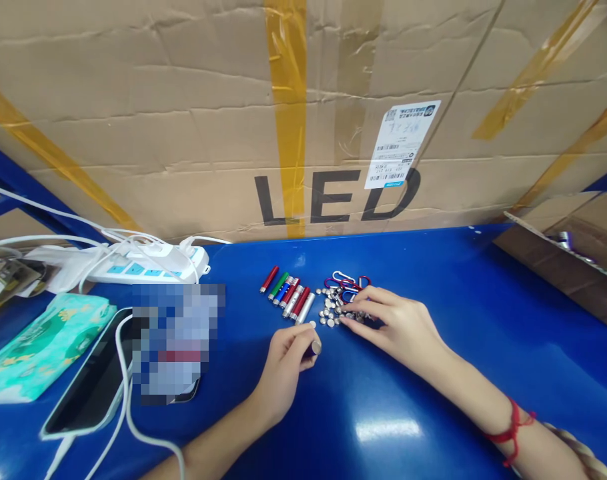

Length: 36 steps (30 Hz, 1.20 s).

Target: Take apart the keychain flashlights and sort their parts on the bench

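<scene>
On the blue table [433, 373], my left hand [286, 363] is closed around a small metal tube [314, 347], a mini flashlight body with its open end facing right. My right hand [391, 323] rests its fingertips on a pile of small silver button cells [329, 311]. Behind the pile lie a few carabiner clips [344, 279] in red, white and blue. To the left of the pile sits a row of several small flashlight tubes [288, 293] in red, green, blue and silver.
A large cardboard box marked LED [333, 120] stands along the back edge. A white power strip [148, 263] with cables lies at the back left. A phone [91, 380] on a charging cable and a tissue pack [43, 343] lie at left. An open carton [573, 253] stands at right.
</scene>
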### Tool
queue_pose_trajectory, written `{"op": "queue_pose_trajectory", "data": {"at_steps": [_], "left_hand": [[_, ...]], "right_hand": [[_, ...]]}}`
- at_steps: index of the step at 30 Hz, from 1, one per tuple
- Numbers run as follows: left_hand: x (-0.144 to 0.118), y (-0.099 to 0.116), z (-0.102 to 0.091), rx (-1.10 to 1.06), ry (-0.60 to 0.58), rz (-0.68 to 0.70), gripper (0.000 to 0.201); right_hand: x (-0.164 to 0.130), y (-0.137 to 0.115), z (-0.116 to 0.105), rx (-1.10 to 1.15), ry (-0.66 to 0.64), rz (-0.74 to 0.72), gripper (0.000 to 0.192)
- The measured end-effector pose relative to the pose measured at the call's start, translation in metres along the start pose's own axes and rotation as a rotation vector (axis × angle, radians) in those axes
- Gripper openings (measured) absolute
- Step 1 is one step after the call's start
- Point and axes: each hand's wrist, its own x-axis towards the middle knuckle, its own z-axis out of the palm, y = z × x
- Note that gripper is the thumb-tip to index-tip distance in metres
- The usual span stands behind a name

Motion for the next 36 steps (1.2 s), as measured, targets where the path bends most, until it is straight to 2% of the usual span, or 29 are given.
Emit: {"op": "queue_pose_trajectory", "data": {"at_steps": [6, 10, 15, 19, 22, 27, 31, 36], "left_hand": [[0.001, -0.002, -0.001, 0.011, -0.009, -0.003, 0.032], [0.001, -0.006, -0.001, -0.052, 0.002, -0.036, 0.035], [0.000, -0.005, 0.003, -0.038, 0.073, 0.005, 0.039], [0.001, -0.002, 0.005, -0.010, 0.122, 0.078, 0.044], [0.001, -0.006, 0.004, 0.002, 0.106, 0.120, 0.044], [0.000, -0.015, 0.002, 0.077, 0.035, 0.192, 0.035], [0.000, -0.012, 0.002, 0.157, 0.059, 0.227, 0.030], [-0.001, -0.009, 0.002, 0.203, 0.106, 0.256, 0.022]], "right_hand": [[0.001, 0.008, -0.001, -0.008, -0.116, -0.059, 0.013], [0.000, 0.004, -0.002, 0.104, -0.045, -0.067, 0.017], [0.004, -0.007, -0.005, 0.471, 0.104, 0.089, 0.010], [0.007, -0.016, -0.007, 0.634, 0.118, 0.243, 0.011], [0.007, -0.022, -0.006, 0.721, 0.095, 0.303, 0.014], [0.004, -0.029, -0.005, 0.766, 0.022, 0.267, 0.011], [0.003, -0.027, -0.005, 0.744, -0.035, 0.279, 0.015], [0.006, -0.025, -0.010, 0.749, -0.175, 0.357, 0.019]]}}
